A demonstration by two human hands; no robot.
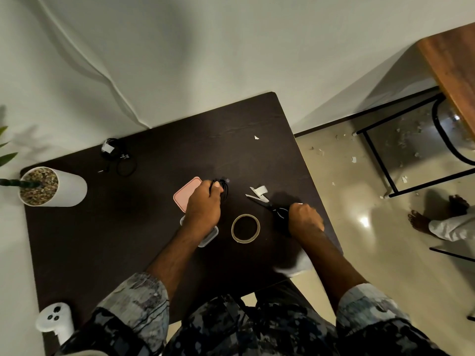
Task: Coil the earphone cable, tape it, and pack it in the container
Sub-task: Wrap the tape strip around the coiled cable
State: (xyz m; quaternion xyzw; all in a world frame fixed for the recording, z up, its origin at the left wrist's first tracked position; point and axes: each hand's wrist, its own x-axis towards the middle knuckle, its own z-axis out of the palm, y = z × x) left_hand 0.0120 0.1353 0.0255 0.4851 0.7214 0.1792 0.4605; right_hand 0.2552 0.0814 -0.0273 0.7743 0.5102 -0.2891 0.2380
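Your left hand (204,201) reaches forward over the dark tabletop (128,240) and pinches a coiled black earphone cable (223,187) between thumb and curled fingers, holding the bundle just beyond the near corner of the pink lid (185,193). That lid lies flat on the tabletop, partly hidden by your hand. Beneath your left wrist sits the clear container (209,236), only its right corner and a bit of its left rim showing. Your right hand (304,218) is clenched around the black handles of the scissors (267,202), whose blades point away toward a strip of white tape (259,191) lying on the tabletop by the tips; whether the blades touch the strip is not clear. A roll of clear tape (245,228) lies flat between your two forearms, near the container but apart from it. At the far left of the tabletop lies a second tangle of black cable (118,156) with a white tag, well apart from your hands. A white plant pot (69,187) filled with pebbles stands at the left edge, and a white controller (55,321) rests at the near left corner.
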